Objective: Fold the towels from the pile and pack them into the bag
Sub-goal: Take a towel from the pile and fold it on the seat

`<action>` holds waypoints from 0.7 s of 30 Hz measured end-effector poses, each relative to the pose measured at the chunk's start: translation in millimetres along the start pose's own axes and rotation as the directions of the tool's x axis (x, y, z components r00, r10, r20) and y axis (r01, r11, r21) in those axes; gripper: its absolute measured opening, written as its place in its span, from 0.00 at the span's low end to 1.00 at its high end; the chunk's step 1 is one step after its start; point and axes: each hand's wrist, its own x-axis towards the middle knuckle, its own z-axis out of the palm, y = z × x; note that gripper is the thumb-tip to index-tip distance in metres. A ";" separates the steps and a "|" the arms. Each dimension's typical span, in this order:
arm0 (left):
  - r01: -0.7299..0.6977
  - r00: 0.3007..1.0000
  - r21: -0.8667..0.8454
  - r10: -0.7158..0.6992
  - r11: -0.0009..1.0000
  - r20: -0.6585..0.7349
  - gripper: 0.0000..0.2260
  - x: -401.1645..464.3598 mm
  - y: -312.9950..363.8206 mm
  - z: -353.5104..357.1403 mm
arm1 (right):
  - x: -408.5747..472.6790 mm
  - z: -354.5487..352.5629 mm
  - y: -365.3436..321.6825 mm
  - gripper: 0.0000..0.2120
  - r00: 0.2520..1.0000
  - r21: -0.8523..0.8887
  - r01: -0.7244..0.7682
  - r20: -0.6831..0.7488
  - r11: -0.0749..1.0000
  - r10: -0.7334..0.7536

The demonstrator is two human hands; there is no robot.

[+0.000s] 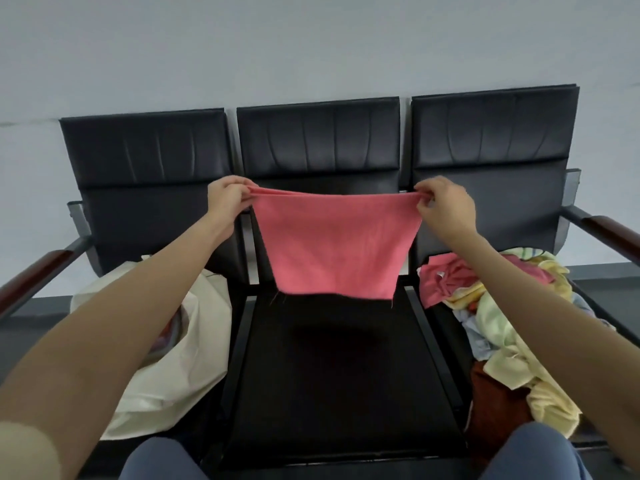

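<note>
A pink towel [334,244] hangs in the air above the middle black seat [332,372], doubled over so two layers meet at its top edge. My left hand [227,199] pinches its top left corner and my right hand [445,206] pinches its top right corner. The towel's lower edge hangs free just above the seat. A cream cloth bag [162,372] sits open on the left seat with coloured fabric inside. The pile of towels [491,306], pink, yellow, pale green and blue, lies on the right seat.
The three black seats form one bench with padded backrests [318,143] against a pale wall. Wooden-topped armrests [613,233] stick out at both ends. My knees [540,455] in blue trousers are close to the bench's front edge.
</note>
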 end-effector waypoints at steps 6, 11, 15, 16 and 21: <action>0.143 0.989 -0.080 -0.140 0.986 0.042 0.19 -40.8 -72.2 -21.5 | -89.0 25.9 22.7 0.09 0.996 0.057 0.084 -0.028 0.995 -0.082; 0.343 0.937 0.071 -0.347 0.937 0.048 0.16 -104.9 -189.0 -40.8 | -201.4 67.0 39.7 0.11 0.971 0.087 -0.097 0.229 0.991 0.075; 0.404 0.877 0.381 -0.471 0.831 0.097 0.21 -165.3 -271.6 -63.8 | -270.7 90.0 47.7 0.10 0.846 0.049 -0.300 0.476 0.953 0.241; 0.370 0.871 0.471 -0.476 0.801 0.124 0.21 -177.4 -281.8 -69.4 | -283.3 92.9 49.3 0.10 0.820 0.045 -0.325 0.512 0.945 0.257; 0.032 0.778 0.831 -0.536 0.556 0.328 0.10 -209.9 -286.9 -83.0 | -319.3 93.5 57.8 0.10 0.764 0.076 -0.381 0.586 0.921 0.268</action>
